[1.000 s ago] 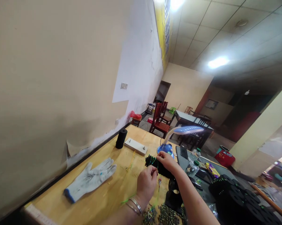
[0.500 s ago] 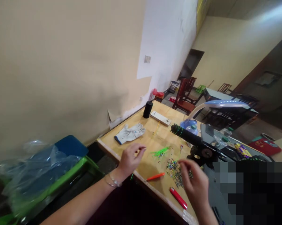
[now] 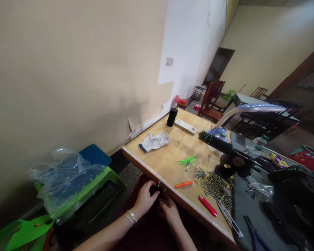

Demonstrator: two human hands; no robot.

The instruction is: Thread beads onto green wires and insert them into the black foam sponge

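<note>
My left hand (image 3: 144,198) is just below the table's near edge, its thumb and fingers bent in toward each other. Close to its fingertips a short piece of green cord (image 3: 159,183) hangs at the edge. Beside it, lower and to the right, my right hand (image 3: 169,210) has its fingers curled. Whatever lies between the fingertips of either hand is too small and dark to make out. On the tabletop nearby are an orange-handled tool (image 3: 183,184), a bundle of bright green strands (image 3: 186,161) and a red lighter-like object (image 3: 207,205).
A pile of small beads (image 3: 216,186) spreads beside metal tweezers (image 3: 230,219) and dark-handled pliers (image 3: 253,232). Farther back lie a white work glove (image 3: 155,141), a black ridged cylinder (image 3: 172,117) and a desk lamp (image 3: 261,107). A green crate (image 3: 112,177) with plastic wrap stands at left.
Both hands have come down and together from above the tabletop to its near edge. My right hand has left the bead pile. The view has shifted slightly.
</note>
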